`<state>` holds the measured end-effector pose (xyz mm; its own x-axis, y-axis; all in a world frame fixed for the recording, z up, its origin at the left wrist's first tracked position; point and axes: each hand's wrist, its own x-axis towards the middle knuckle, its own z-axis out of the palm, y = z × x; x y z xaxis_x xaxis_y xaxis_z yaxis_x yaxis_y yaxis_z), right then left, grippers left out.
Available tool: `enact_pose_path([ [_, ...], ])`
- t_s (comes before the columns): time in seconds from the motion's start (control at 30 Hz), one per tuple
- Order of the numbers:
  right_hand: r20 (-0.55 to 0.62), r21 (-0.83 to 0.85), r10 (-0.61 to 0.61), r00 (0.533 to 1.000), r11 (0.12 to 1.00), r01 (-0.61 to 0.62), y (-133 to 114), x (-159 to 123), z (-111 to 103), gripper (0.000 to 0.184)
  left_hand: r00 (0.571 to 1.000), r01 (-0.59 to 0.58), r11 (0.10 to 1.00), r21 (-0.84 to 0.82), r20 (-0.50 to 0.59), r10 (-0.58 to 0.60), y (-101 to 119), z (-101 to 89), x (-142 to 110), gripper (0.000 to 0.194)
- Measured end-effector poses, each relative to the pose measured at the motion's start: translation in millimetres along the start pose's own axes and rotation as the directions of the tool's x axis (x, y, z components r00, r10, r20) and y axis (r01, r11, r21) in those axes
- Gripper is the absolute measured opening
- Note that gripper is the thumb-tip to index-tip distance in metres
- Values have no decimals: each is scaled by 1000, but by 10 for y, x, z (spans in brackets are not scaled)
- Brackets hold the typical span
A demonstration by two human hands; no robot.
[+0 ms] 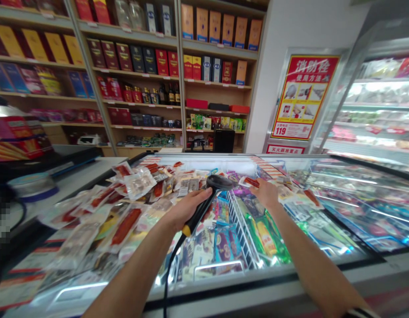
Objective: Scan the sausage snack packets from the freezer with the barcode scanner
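My left hand (191,205) is wrapped round the handle of a black and yellow barcode scanner (204,201), its head pointing right and its cable hanging toward the front. To the right, my right hand (266,193) pinches a small clear packet (249,181) with reddish-brown food inside. The scanner head is a short gap from that packet. Both are above the glass top of a chest freezer. On the left of the glass lies a heap of vacuum-packed snacks (126,226), and a few more packets (299,198) lie right of my right hand.
Ice creams (226,245) and a white wire divider (240,229) show through the freezer glass. A counter with a tape roll (32,185) is at the left. Shelves of boxed goods (134,57) stand behind, with a red poster (305,97) and a lit display fridge (380,110) to the right.
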<state>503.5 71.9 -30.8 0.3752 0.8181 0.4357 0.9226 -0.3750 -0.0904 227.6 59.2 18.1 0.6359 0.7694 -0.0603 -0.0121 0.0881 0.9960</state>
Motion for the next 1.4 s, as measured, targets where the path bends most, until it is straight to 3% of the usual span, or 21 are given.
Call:
enact_pose_path([
  [0.13, -27, -3, -17, 1000, 1000, 17, -13, -9, 1, 29, 998, 13, 999, -29, 61, -11, 24, -5, -28, 36],
  [0.63, -57, -52, -39, 998, 998, 36, -25, -30, -42, 29, 1000, 5, 999, -34, -11, -5, 93, 25, -78, 36],
  [0.83, -96, -39, -72, 993, 997, 69, -33, -37, -41, 27, 1000, -17, 991, -134, 9, 18, 81, -17, -67, 34],
  [1.4, -184, 103, -14, 983, 994, 34, -280, -154, 211, 43, 996, -41, 956, -290, -93, 15, -79, 103, 84, 34],
])
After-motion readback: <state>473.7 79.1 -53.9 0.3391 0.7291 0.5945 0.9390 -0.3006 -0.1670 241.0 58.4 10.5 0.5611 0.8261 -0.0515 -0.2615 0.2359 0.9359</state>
